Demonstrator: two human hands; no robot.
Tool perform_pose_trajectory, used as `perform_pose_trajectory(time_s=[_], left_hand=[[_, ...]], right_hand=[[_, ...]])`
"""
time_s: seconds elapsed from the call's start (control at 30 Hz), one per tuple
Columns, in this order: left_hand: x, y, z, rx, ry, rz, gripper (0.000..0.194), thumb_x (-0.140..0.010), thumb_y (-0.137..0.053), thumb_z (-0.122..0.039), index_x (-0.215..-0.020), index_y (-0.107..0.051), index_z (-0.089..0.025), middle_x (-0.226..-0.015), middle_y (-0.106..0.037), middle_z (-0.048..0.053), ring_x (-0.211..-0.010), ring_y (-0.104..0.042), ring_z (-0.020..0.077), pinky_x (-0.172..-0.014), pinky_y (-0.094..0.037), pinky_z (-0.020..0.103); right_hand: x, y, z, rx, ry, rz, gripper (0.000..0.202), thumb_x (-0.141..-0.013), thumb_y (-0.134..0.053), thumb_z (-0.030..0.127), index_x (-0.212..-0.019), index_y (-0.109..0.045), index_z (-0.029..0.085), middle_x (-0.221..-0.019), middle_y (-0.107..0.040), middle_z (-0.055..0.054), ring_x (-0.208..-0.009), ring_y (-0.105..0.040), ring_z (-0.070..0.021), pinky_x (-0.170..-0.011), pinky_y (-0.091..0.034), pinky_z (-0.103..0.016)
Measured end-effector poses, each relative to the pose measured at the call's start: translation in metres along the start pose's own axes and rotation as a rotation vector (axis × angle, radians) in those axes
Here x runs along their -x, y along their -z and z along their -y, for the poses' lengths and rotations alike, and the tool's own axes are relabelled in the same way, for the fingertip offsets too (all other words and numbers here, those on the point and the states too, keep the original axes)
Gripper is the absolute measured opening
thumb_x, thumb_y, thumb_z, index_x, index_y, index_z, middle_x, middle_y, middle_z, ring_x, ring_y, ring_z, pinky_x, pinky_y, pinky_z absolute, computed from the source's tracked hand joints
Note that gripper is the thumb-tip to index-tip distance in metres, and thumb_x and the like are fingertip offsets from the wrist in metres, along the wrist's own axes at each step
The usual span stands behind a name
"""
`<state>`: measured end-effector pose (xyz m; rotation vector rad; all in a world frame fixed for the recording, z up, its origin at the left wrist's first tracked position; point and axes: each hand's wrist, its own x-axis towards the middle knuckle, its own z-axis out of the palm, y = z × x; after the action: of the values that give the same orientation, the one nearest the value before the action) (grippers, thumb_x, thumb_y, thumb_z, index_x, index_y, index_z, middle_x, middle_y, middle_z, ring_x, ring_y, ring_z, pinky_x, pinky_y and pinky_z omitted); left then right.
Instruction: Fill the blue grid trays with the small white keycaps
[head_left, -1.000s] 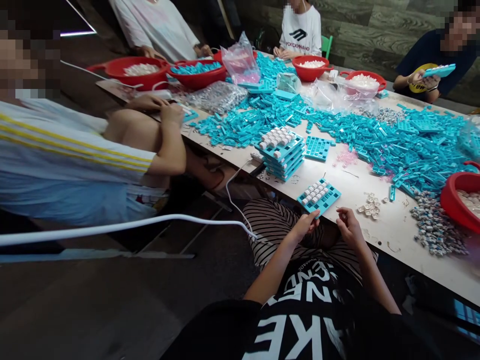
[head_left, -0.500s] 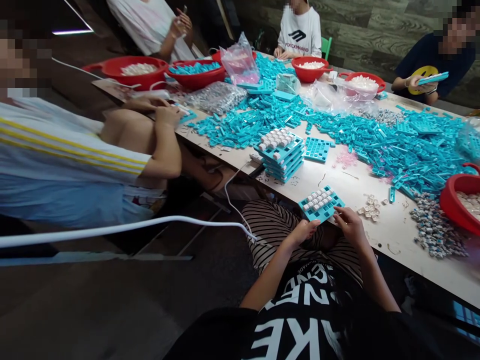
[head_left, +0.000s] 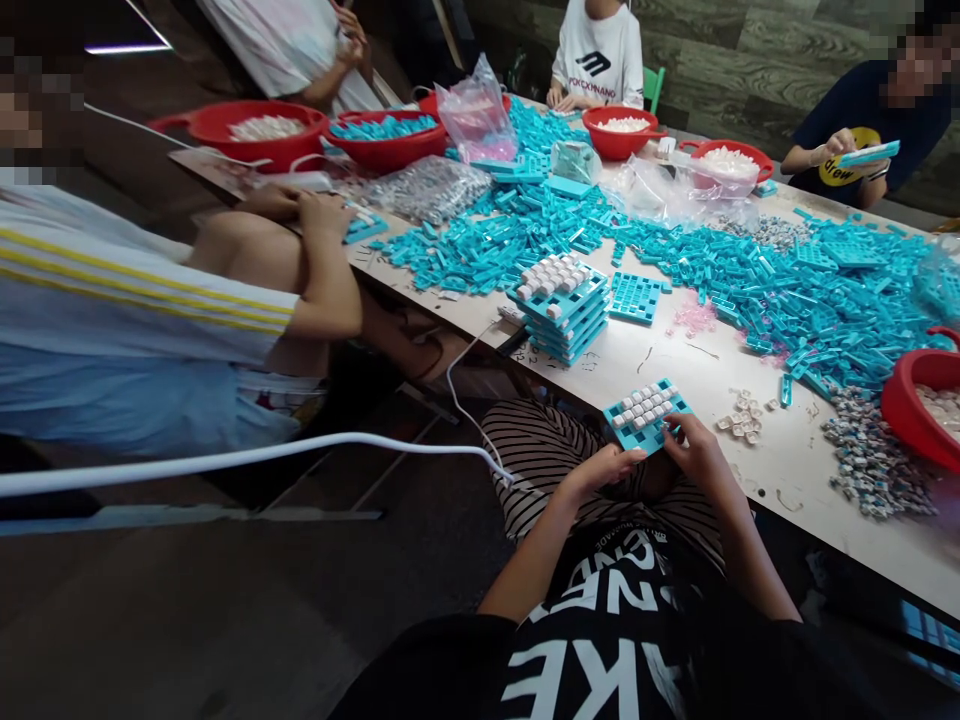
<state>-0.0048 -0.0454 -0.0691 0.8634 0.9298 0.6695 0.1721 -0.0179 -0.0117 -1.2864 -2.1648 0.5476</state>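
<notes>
My left hand grips the near edge of a blue grid tray, tilted over my lap at the table edge. Rows of white keycaps sit in its upper part, while several square openings show below them. The fingers of my right hand are pinched together at the tray's right side; what lies between the fingertips is too small to tell. Loose pale keycaps lie on the table to the right of that hand. Beyond the tray stands a stack of similar blue trays, topped with white keycaps.
A big heap of blue plastic pieces spreads over the table. At right are a pile of small switch-like parts and a red basket. A white cable crosses at left. Co-workers sit around the table.
My right hand has moved slightly left and down against the tray. The tray has shifted a little right, and more white keycaps show in its lower row.
</notes>
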Motion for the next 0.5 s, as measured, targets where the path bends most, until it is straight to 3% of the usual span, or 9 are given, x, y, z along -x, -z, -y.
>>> perform_pose_trajectory(time_s=[0.2, 0.37, 0.5], left_hand=[[-0.004, -0.001, 0.003, -0.005, 0.015, -0.011, 0.033, -0.07, -0.053, -0.045, -0.057, -0.036, -0.02, -0.042, -0.03, -0.008, -0.038, -0.021, 0.0046, -0.041, -0.013, 0.023], [-0.003, -0.004, 0.004, 0.002, 0.019, -0.034, 0.037, -0.071, -0.053, -0.049, -0.056, -0.037, -0.019, -0.043, -0.031, -0.007, -0.039, -0.022, 0.0051, -0.043, -0.014, 0.024], [0.001, -0.015, 0.003, 0.002, 0.036, -0.045, 0.043, -0.074, -0.05, -0.054, -0.052, -0.04, -0.019, -0.041, -0.032, -0.005, -0.04, -0.022, 0.0055, -0.044, -0.014, 0.025]], right_hand=[[-0.004, 0.0, 0.003, 0.076, 0.052, 0.035, 0.014, -0.086, -0.047, 0.022, -0.092, -0.06, 0.019, -0.092, -0.061, -0.008, -0.084, -0.057, -0.0197, -0.077, -0.047, -0.033], [-0.005, -0.003, 0.001, 0.066, 0.103, -0.012, 0.015, -0.086, -0.048, 0.021, -0.094, -0.061, 0.02, -0.095, -0.062, -0.008, -0.091, -0.056, -0.0212, -0.083, -0.045, -0.036], [-0.004, -0.006, 0.002, 0.03, 0.076, -0.067, 0.017, -0.087, -0.047, 0.022, -0.094, -0.062, 0.021, -0.096, -0.06, -0.008, -0.094, -0.054, -0.0215, -0.085, -0.045, -0.038]])
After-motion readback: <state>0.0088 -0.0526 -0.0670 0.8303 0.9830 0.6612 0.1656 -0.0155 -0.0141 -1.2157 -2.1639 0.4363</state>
